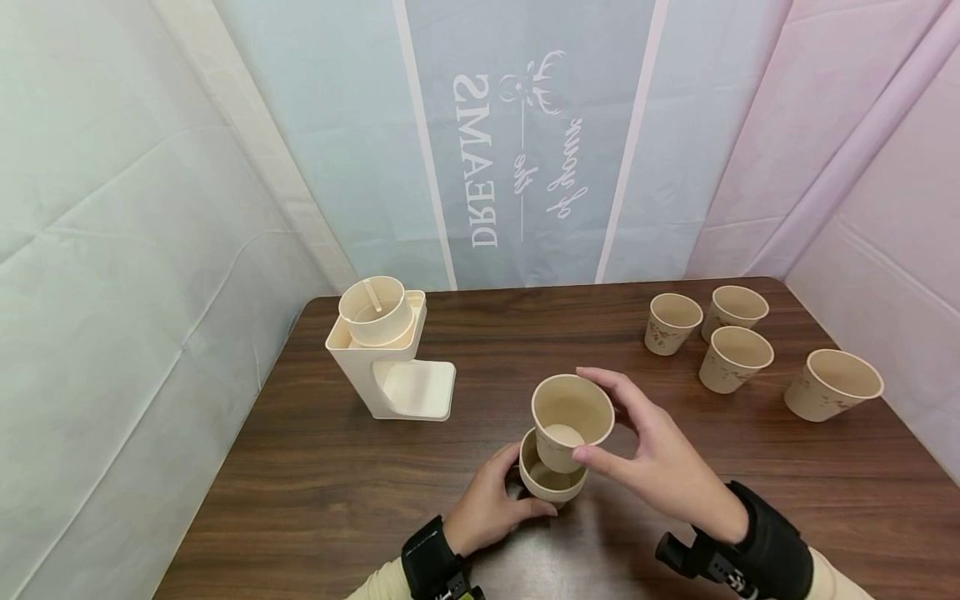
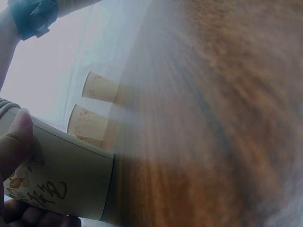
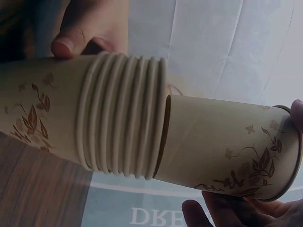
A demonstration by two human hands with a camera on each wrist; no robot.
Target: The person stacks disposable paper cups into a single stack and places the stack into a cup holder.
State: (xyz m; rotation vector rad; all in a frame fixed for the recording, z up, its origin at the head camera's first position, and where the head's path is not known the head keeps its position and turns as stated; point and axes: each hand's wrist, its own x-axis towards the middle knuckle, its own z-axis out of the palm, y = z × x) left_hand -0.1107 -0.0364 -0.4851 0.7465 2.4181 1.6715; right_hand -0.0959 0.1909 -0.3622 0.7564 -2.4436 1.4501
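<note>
My left hand (image 1: pixel 487 504) grips a stack of nested paper cups (image 1: pixel 553 493) near the table's front; several rolled rims show one behind another in the right wrist view. In my right hand (image 1: pixel 660 442) is a single beige paper cup (image 1: pixel 572 407), pinched near its rim between thumb and fingers. This cup is upright over the stack, its base right at the top cup's mouth. Brown leaf prints and lettering mark the side of the single cup (image 3: pixel 227 149). The left wrist view shows the stack's lower end (image 2: pixel 80 175) close over the table.
Several similar paper cups stand apart at the right, among them a front cup (image 1: pixel 832 385) and a back one (image 1: pixel 673 323). At the left stands a cream plastic stand (image 1: pixel 420 390) with a round container (image 1: pixel 378 310) on top. Cloth curtains (image 1: pixel 525 258) border the brown table (image 1: pixel 315 492).
</note>
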